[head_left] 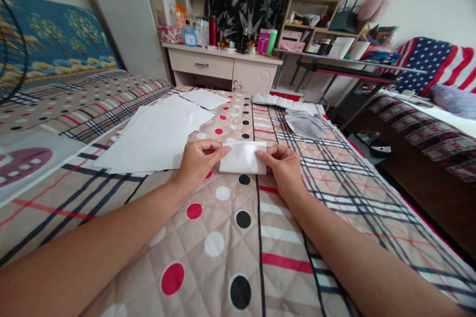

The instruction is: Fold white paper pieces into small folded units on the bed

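Observation:
A small folded piece of white paper (243,158) is held up between my two hands, just above the quilted bedcover (223,267). My left hand (201,158) pinches its left end, thumb on the near face and fingers behind. At the right end my right hand (284,166) grips it the same way. Close to my left hand lies a loose pile of large white sheets (148,133). Beyond my right hand, on the right part of the bed, sits a stack of small folded papers (305,125).
A long white strip-like bundle (286,104) lies behind the small stack. At the left edge is a plastic bag (33,158) with a purple print. Past the bed stands a white dresser (203,63) crowded with bottles; a desk (345,62) with shelves is at the right.

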`<action>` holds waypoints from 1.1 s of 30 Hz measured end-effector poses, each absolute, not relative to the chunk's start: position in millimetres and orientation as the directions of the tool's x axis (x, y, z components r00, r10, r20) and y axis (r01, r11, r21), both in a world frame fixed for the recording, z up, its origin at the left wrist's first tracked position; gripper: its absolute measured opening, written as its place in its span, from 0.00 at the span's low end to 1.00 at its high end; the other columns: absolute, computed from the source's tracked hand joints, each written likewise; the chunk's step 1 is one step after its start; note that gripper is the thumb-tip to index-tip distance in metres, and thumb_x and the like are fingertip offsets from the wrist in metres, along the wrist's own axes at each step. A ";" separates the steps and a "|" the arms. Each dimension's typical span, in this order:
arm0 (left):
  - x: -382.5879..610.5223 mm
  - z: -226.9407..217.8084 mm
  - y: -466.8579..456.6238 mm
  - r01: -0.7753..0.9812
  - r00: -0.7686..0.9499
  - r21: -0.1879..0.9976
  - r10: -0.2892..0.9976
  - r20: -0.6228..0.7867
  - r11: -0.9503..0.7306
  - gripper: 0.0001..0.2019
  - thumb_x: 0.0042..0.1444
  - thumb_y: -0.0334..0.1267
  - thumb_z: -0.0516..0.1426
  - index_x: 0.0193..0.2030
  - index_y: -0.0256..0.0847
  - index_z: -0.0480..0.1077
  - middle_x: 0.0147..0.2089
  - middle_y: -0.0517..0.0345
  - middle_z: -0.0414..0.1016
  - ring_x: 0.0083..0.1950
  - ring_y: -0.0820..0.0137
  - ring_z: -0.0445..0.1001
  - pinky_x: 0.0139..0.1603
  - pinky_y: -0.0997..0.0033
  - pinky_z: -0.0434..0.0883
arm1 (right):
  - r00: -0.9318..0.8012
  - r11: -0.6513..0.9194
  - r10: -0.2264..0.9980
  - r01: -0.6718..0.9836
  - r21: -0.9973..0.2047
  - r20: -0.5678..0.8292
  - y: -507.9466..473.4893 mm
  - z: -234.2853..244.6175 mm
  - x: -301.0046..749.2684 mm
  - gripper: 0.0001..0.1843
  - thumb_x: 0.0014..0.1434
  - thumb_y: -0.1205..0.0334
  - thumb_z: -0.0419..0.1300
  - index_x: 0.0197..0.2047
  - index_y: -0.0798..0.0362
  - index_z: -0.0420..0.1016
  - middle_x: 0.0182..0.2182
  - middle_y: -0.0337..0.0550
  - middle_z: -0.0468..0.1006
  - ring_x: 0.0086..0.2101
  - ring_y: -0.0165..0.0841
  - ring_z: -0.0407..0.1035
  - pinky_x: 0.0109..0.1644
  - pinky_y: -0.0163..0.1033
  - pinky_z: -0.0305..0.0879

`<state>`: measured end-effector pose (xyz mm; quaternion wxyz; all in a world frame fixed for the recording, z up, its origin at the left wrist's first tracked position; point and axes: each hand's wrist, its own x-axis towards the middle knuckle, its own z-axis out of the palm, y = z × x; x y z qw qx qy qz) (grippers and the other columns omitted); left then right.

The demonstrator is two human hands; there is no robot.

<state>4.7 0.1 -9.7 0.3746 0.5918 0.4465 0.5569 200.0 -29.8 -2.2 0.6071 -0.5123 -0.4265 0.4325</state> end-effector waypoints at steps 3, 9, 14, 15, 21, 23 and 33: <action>5.0 -7.6 -1.7 0.118 -0.017 0.939 0.944 0.328 -0.324 0.10 0.45 0.42 0.66 0.25 0.37 0.76 0.27 0.59 0.78 0.28 0.71 0.72 0.31 0.73 0.69 | 0.276 0.122 0.956 -0.067 -0.990 0.099 -30.5 -0.9 200.3 0.19 0.40 0.55 0.73 0.22 0.52 0.67 0.17 0.33 0.68 0.18 0.25 0.57 0.20 0.33 0.51; 5.8 -4.2 -4.2 0.126 -0.015 0.934 0.941 0.338 -0.334 0.09 0.45 0.41 0.66 0.25 0.37 0.76 0.27 0.59 0.77 0.28 0.72 0.72 0.30 0.74 0.69 | 0.293 0.180 0.941 -0.019 -0.984 0.166 -33.0 1.7 199.9 0.19 0.43 0.53 0.72 0.21 0.51 0.66 0.17 0.33 0.67 0.18 0.25 0.56 0.20 0.33 0.51; 5.8 -3.9 -5.0 0.142 -0.016 0.927 0.936 0.352 -0.346 0.09 0.44 0.41 0.66 0.25 0.37 0.75 0.27 0.59 0.77 0.28 0.72 0.71 0.30 0.74 0.69 | 0.288 0.212 0.935 0.009 -0.977 0.206 -33.2 1.3 200.1 0.19 0.44 0.53 0.72 0.22 0.51 0.66 0.17 0.32 0.67 0.18 0.25 0.55 0.21 0.34 0.51; 5.6 -4.4 -4.8 0.143 -0.017 0.925 0.934 0.358 -0.352 0.09 0.45 0.41 0.65 0.25 0.37 0.75 0.27 0.59 0.77 0.28 0.72 0.71 0.29 0.74 0.69 | 0.291 0.221 0.932 0.013 -0.975 0.215 -33.0 1.1 200.0 0.19 0.44 0.53 0.72 0.22 0.51 0.66 0.17 0.32 0.67 0.18 0.25 0.55 0.21 0.34 0.51; 5.4 -5.6 -2.9 0.168 -0.029 0.911 0.922 0.386 -0.376 0.09 0.45 0.42 0.65 0.24 0.38 0.74 0.26 0.59 0.76 0.28 0.72 0.71 0.29 0.74 0.68 | 0.279 0.271 0.922 0.023 -0.962 0.266 -31.2 -1.2 199.6 0.19 0.45 0.52 0.71 0.24 0.50 0.65 0.20 0.33 0.68 0.21 0.27 0.58 0.23 0.34 0.54; 5.7 -5.2 -2.8 0.181 -0.030 0.903 0.916 0.401 -0.389 0.10 0.45 0.42 0.65 0.24 0.38 0.74 0.26 0.59 0.76 0.28 0.72 0.71 0.29 0.74 0.68 | 0.280 0.273 0.922 0.023 -0.962 0.268 -30.4 -2.0 200.0 0.18 0.44 0.53 0.71 0.24 0.51 0.66 0.21 0.33 0.68 0.22 0.27 0.59 0.25 0.34 0.55; 7.0 -0.1 -6.6 0.226 -0.021 0.878 0.899 0.437 -0.422 0.08 0.45 0.40 0.64 0.23 0.38 0.73 0.27 0.59 0.77 0.29 0.72 0.72 0.30 0.74 0.69 | 0.317 0.245 0.922 -0.035 -0.969 0.221 -30.1 -2.5 202.0 0.18 0.43 0.54 0.72 0.22 0.51 0.67 0.22 0.34 0.69 0.21 0.26 0.57 0.24 0.34 0.54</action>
